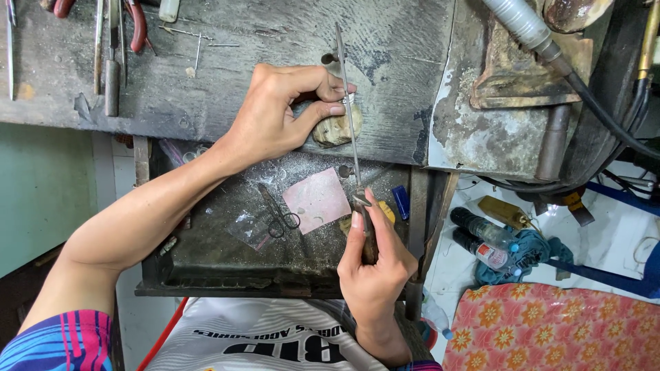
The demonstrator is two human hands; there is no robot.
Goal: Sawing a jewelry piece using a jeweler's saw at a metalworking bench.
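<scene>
**Filing at the bench**

The right hand (375, 264), at lower centre of the frame, is curled shut around the handle of a long thin file (348, 103), thumb along the top. The file runs up the middle of the frame, across the bench edge. The left hand (275, 113), upper centre, is bent closed, its fingertips (338, 99) pinching a small piece against a worn wooden peg (337, 130) at the bench edge; the piece itself is too small to make out.

Below the peg a metal tray (206, 271) holds one pair of scissors (278, 213) and one pink sheet (316, 199), among metal dust. Two bottles (485, 240) lie at right on the floor. The bench (289, 41) is grey, scarred and stained, with several tools (110, 55) at upper left.
</scene>
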